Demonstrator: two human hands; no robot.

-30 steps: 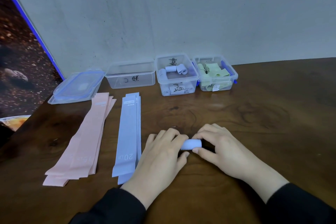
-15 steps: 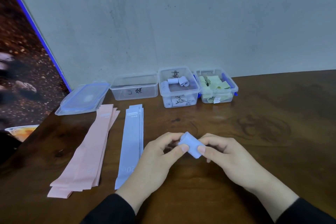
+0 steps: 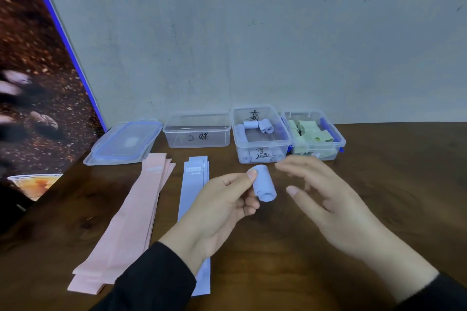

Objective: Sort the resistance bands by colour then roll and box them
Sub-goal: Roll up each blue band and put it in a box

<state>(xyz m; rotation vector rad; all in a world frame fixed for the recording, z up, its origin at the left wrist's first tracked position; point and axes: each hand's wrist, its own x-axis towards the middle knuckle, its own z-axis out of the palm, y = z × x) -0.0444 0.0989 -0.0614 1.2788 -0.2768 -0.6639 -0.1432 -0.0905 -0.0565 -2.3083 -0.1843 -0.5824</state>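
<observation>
- Boxing of the rolled blue band (image 3: 264, 186) is judged the step in hand; the roll should be kept pinched so that it cannot uncoil until it is set in the middle box (image 3: 260, 134), where blue rolls lie.
- Roll is pinched by the left hand (image 3: 222, 206) above the table (image 3: 379, 184).
- Right hand (image 3: 326, 199) is spread, just beside the roll, not touching.
- Flat blue bands (image 3: 193, 197) and pink bands (image 3: 131, 219) are not yet rolled.

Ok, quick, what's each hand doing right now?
Left hand: holding the blue roll.
Right hand: open, holding nothing, beside the roll.
</observation>
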